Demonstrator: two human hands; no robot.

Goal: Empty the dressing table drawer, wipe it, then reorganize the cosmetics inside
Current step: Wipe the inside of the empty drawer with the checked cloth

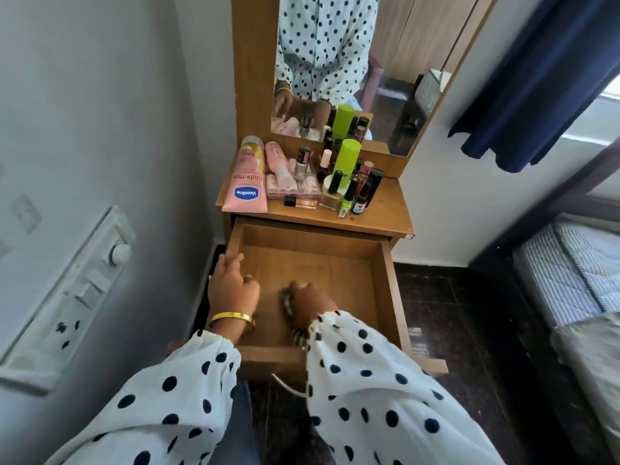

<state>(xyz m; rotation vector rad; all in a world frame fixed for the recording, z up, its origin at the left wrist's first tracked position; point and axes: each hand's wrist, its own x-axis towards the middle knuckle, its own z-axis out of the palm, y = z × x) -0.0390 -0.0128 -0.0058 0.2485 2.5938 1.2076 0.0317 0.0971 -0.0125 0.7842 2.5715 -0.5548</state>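
Drawer pulled out, bare wood inside; right hand presses a blurred cloth, left hand grips its rim.

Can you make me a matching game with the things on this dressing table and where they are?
Things:
1. Vaseline tube
2. tall green bottle
3. cloth
4. left hand

Places:
A. inside the drawer, under the right hand
B. on the drawer's left wall
C. lying flat at the left of the tabletop
D. standing upright among the small bottles, near the mirror

Pairs: 1-C, 2-D, 3-A, 4-B
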